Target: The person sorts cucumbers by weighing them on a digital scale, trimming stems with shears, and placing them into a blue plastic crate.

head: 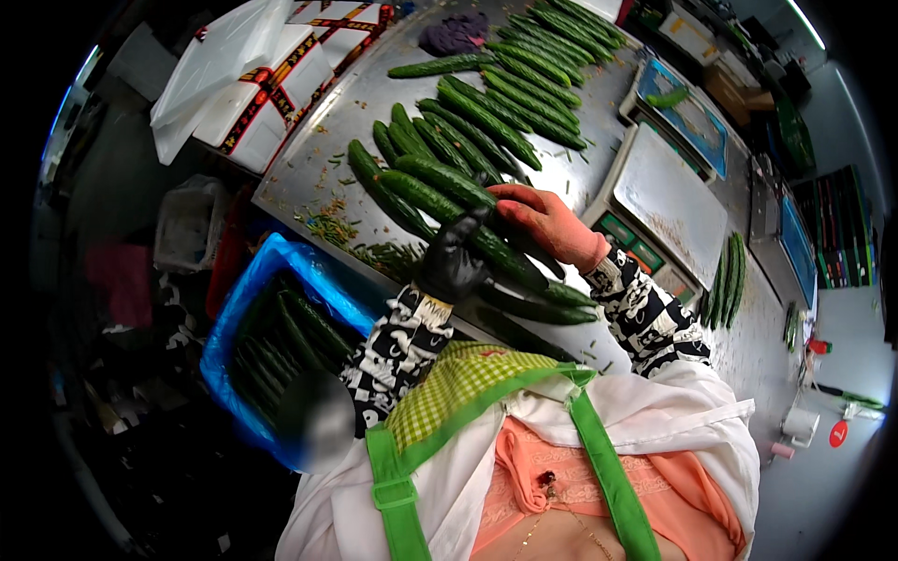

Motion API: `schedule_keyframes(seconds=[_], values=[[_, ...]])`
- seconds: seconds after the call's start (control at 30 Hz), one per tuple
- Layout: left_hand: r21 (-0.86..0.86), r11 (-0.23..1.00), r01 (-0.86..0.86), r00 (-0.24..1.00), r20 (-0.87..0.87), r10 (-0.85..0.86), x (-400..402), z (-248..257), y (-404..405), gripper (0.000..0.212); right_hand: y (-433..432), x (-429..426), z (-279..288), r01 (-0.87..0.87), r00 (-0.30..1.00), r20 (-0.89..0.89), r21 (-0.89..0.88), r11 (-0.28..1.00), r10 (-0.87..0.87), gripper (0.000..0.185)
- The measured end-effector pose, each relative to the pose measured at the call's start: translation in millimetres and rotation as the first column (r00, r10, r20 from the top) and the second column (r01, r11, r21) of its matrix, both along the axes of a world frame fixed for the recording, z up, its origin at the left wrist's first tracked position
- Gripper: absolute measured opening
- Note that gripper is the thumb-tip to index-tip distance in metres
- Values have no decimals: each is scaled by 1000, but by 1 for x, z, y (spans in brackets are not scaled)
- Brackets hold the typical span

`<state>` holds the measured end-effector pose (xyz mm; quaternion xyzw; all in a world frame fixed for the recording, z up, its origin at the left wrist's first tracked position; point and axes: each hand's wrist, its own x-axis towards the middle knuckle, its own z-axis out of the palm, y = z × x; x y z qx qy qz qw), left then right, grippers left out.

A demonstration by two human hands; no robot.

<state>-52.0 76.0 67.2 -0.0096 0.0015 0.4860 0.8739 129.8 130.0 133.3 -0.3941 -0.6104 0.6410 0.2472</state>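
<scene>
My left hand (pixel 454 258), in a black glove, grips a long green cucumber (pixel 419 197) near its middle above the metal table. Another cucumber (pixel 442 179) lies close beside it, passing under the fingers of my right hand (pixel 551 223). That hand wears an orange-red glove and has its thumb and fingers around a cucumber; its fingertips are partly hidden. More cucumbers (pixel 491 119) lie side by side in slanting rows on the table (pixel 309 151). Below my hands, a few cucumbers (pixel 540 308) rest near the table's front edge.
A blue-lined crate (pixel 217 350) of cucumbers stands at lower left. White foam boxes (pixel 245 133) with printed tape are at upper left. Weighing scales (pixel 666 203) stand on the right, with several thin cucumbers (pixel 725 280) beside them. A purple cloth (pixel 454 34) and green scraps (pixel 333 224) lie on the table.
</scene>
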Motion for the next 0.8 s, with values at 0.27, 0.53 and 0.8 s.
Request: schedule_keyframes(seconds=[0.27, 0.53, 0.8], values=[[88, 990, 113, 992, -58, -108, 75, 13, 11, 37, -45, 76, 22, 15, 942, 316, 300, 954, -115, 78], [503, 817, 282, 809, -583, 79, 146, 26, -4, 43, -76, 137, 36, 110, 884, 379, 399, 911, -273, 88], [676, 672, 303, 50, -715, 697, 127, -10, -23, 68, -22, 294, 22, 170, 614, 563, 591, 789, -554, 86]])
